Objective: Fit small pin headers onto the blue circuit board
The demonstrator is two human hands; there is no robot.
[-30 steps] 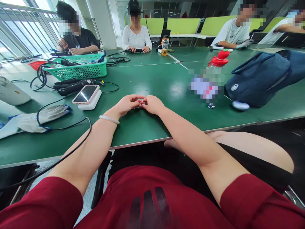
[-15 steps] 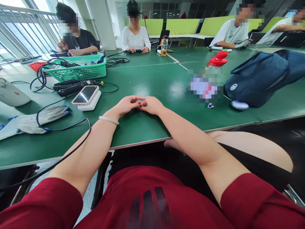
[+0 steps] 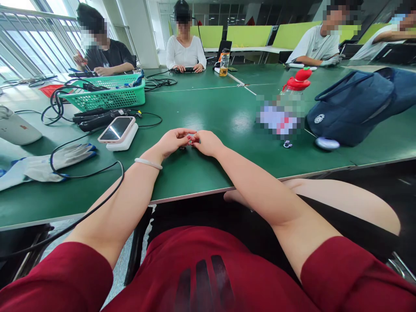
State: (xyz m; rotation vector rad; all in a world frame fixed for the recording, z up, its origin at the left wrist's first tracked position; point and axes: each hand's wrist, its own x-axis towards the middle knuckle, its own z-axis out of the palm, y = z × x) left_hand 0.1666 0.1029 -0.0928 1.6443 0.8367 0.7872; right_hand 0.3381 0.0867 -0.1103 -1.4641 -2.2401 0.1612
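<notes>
Your two hands meet over the green table (image 3: 227, 169), fingers curled inward and fingertips together. Between the tips of your left hand (image 3: 173, 142) and your right hand (image 3: 208, 143) there seems to be one small object (image 3: 189, 141), just above or on the tabletop in front of you. Both hands are nearly closed around that spot, but you cannot tell from here which one has hold of it, or how firmly. Its long axis and the way it points are hidden too (your own fingers cover most of it).

To your left you have one phone (image 3: 117, 129) on one white box (image 3: 123, 143), and one pale glove (image 3: 61, 162) with blue fingertips. Beyond them stands one green basket (image 3: 107, 96), holding black cable and something blue and grey near its right end. On your right are one navy bag (image 3: 357, 104), one red-topped clear jar (image 3: 294, 93), partly blurred, and one pale rounded item (image 3: 327, 144) beside the bag. Farther off, one orange-topped bottle (image 3: 224, 63) holds some amber contents, and four people sit around the table.
</notes>
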